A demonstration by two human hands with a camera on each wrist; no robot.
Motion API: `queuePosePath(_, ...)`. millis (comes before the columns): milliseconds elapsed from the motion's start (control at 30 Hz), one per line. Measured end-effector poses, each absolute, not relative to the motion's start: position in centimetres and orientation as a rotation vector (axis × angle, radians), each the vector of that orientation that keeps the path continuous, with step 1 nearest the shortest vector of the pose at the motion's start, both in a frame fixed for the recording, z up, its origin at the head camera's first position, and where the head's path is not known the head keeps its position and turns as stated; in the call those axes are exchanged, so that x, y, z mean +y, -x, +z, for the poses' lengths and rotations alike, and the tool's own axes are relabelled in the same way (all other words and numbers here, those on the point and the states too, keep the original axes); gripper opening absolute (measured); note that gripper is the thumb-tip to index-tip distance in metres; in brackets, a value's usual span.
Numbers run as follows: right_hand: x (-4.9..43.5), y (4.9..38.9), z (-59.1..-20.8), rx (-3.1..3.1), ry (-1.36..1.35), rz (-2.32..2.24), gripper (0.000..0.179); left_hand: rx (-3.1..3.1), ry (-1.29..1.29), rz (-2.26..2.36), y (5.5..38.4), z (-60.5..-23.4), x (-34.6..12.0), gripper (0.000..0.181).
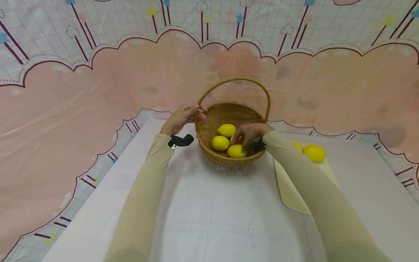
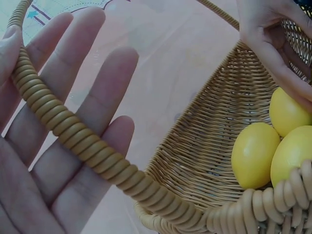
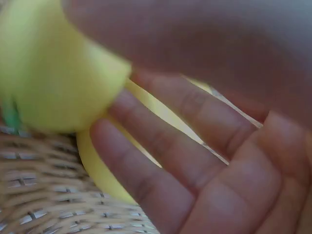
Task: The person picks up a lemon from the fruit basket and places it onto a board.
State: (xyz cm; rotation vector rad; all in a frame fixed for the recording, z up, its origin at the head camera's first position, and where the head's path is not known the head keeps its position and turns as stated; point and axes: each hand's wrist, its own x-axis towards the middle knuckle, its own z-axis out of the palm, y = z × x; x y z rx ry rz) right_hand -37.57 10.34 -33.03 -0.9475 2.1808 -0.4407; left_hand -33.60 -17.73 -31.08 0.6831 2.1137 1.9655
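A wicker basket with a tall arched handle stands on the white table, several yellow lemons inside it. My left hand holds the handle's left side, thumb in front and fingers stretched out behind it; the left wrist view shows the wrapped handle crossing those fingers. Inside the basket is my right hand, thumb and fingertips on a lemon near the front rim. The right wrist view shows this lemon up close, its green tip at left, and another beneath the fingers.
Right of the basket lies a pale yellow sheet, partly under the right forearm, with a lemon and part of another at its far end. A patterned pink-and-white cloth hangs behind the table.
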Motion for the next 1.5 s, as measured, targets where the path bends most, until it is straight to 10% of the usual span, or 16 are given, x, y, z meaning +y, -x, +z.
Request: queuePosePath(1500, 8.7, 36.4, -34.0, 2.106, 0.920, -0.469, 0.046, 2.133, -0.672, 1.964, 32.6, -31.1, -17.9, 0.038)
